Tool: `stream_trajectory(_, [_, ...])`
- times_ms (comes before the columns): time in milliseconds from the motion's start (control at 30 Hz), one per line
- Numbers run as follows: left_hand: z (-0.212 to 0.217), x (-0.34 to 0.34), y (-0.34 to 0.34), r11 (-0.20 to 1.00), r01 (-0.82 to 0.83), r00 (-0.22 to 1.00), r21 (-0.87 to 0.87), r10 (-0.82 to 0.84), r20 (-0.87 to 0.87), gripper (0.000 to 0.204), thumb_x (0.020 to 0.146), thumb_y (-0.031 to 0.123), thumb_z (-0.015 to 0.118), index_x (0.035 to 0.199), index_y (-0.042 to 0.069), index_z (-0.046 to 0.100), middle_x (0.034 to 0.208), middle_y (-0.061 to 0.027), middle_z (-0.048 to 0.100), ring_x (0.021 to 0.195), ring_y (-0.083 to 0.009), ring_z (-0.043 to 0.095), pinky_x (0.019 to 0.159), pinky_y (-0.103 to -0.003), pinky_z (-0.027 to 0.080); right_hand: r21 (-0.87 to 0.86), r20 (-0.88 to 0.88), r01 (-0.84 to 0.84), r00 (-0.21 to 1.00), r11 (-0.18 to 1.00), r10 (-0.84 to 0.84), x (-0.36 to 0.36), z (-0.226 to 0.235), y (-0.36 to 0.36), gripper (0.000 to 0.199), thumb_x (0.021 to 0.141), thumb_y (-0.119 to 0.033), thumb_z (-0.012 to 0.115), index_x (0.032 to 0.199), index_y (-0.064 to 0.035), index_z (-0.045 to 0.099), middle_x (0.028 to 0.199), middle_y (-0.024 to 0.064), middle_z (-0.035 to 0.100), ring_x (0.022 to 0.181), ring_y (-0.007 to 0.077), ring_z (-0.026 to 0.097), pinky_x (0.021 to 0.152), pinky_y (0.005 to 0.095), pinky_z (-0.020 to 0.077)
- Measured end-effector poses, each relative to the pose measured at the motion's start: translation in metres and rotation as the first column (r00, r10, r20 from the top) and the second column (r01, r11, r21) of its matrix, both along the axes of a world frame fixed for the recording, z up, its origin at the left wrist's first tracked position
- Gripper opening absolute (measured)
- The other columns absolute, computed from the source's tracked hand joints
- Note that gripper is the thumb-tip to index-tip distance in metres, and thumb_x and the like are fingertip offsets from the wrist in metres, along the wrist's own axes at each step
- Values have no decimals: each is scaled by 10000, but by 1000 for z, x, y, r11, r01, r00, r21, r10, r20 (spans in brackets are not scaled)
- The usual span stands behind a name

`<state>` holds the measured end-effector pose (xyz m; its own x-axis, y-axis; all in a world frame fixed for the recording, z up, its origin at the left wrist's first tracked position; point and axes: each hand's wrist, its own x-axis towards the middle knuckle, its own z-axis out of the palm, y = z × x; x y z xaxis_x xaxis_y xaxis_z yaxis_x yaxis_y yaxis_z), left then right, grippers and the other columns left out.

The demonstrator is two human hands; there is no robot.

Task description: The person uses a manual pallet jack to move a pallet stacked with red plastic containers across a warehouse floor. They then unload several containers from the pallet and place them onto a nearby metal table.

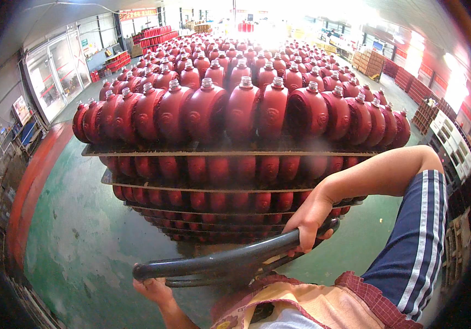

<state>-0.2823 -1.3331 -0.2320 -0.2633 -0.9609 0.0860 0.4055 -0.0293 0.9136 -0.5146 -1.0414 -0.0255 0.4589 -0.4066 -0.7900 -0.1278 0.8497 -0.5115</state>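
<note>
I have the left grip (156,289) and right grip (308,222) wrapped around opposite ends of the handle (224,256), in front of the stacked boards (136,153). Caution: a sharp pull or turn could jolt these boards; the unrailed bottles (207,112) on top could topple or knock together.

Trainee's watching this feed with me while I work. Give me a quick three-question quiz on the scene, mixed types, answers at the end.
1. What is the right hand gripping? A) a hose B) a dark handle C) a broom
2. True or false: the left hand is at the same end of the handle as the right hand.
3. What separates the tiers of red bottles?

Key: 1. B. 2. False; it is at the opposite, left end. 3. Flat boards.
</note>
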Motion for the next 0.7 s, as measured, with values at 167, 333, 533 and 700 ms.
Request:
stream_trajectory(167, [2, -2, 3, 1000, -7, 1000, -13, 7, 18, 829, 686, 694, 719, 1009, -44, 522, 835, -68, 570, 744, -187, 625, 615, -317, 568, -60, -30, 23, 999, 998, -25, -1, 3, 2, 381, 791, -265, 651, 1055, -55, 472, 753, 20, 473, 551, 146, 479, 440, 279, 398])
stream_trajectory(333, [-1, -2, 0, 999, 14, 1000, -42, -14, 5, 832, 705, 691, 703, 1031, -51, 514, 855, -77, 575, 760, -193, 625, 621, -327, 570, -78, -53, 37, 998, 996, -41, 1, 3, 5, 288, 807, -274, 633, 965, -79, 491, 660, 7, 455, 487, 152, 471, 437, 286, 392])
stream_trajectory(533, [-14, -4, -4, 999, -52, 998, -2, 52, -22, 676, 789, 563, 688, 1029, -45, 514, 879, -88, 567, 768, -205, 615, 650, -340, 570, -118, -82, 29, 996, 993, -39, 0, 4, 4, 247, 812, -274, 619, 881, -68, 502, 632, 12, 463, 479, 154, 477, 438, 295, 394])
stream_trajectory(700, [-7, -2, -8, 1000, 21, 999, 21, -21, -26, 585, 817, 494, 676, 1007, -36, 517, 888, -104, 570, 792, -227, 621, 671, -366, 573, -120, -109, 25, 993, 992, -38, 1, 7, 5, 239, 804, -274, 620, 777, -70, 501, 617, 11, 470, 478, 154, 480, 436, 291, 388])
